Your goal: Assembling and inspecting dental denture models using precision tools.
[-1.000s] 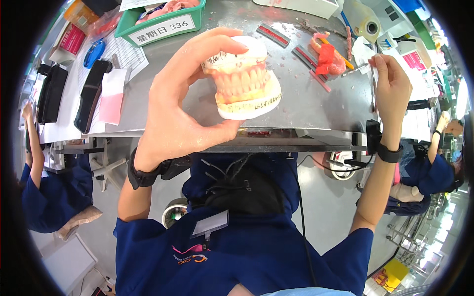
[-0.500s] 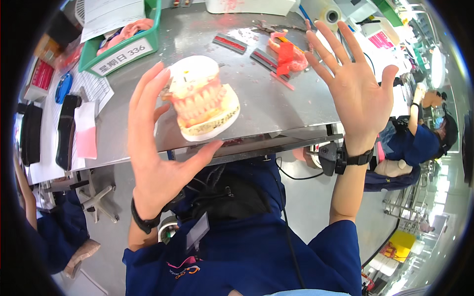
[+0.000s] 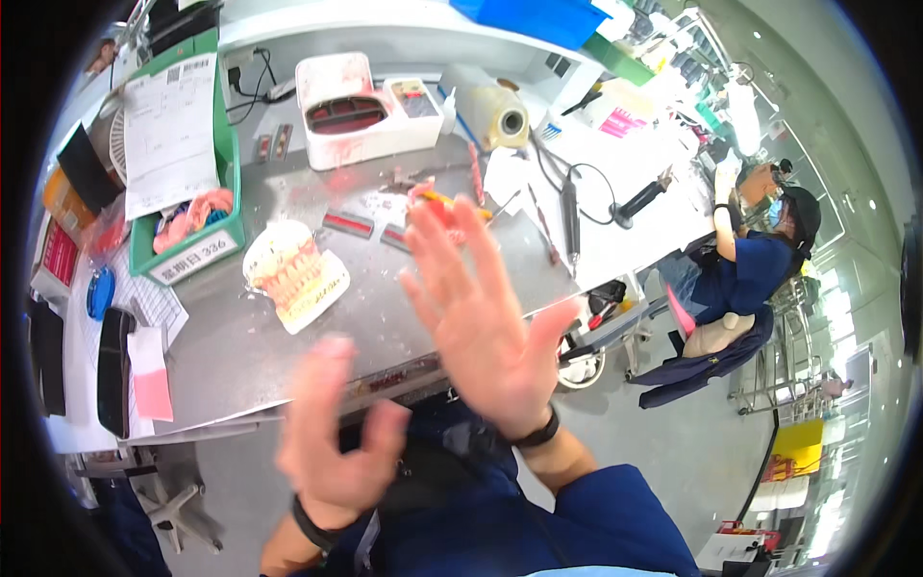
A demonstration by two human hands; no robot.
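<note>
A dental model [image 3: 317, 298] with pink gums and a full set of teeth on a pale plaster base stands on the grey metal table [image 3: 231, 361]. My left hand [image 3: 336, 457] is just in front of it, near the table's front edge. It is empty and smeared by motion, with thumb and fingers apart. Raised over the table's front edge, my right hand [image 3: 481, 332] shows its palm with spread fingers and holds nothing. Behind its fingertips lies a partly hidden red and yellow piece [image 3: 423, 192], beside grey strips with red inlays [image 3: 348, 223].
A green bin [image 3: 154, 252] with papers and pink material stands at the left. Behind the model is a white box-shaped device [image 3: 361, 144] stained pink. A black pen-shaped tool [image 3: 571, 216] with a cord lies at the right. A co-worker [image 3: 760, 255] sits beyond.
My left hand, earlier curved around the dental model, has drawn back from it. My right hand has moved toward the left one. The view has shifted, showing more of the table's back.
</note>
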